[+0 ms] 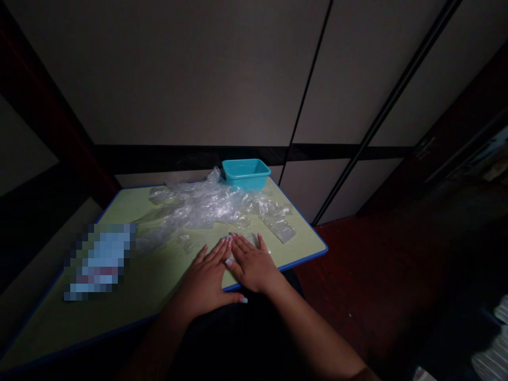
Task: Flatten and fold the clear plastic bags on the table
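Panelling (190, 74) with a dark band is being fronted by a green table (151, 283) edged in blue. Much of the table's far half is being covered by a crumpled heap of clear plastic (202, 206). At left, an item (103, 259) is being obscured by pixelation. A turquoise tub (249, 183) is being supported at the far edge, beside the heap. Left hand (207, 279) and right hand (254, 266) are being held palm-down, fingertips close together, fingers extended, left thumb spread wide; nothing is visibly being gripped. Near the front edge, a small clear piece (252, 239) is being partly covered by the fingers.
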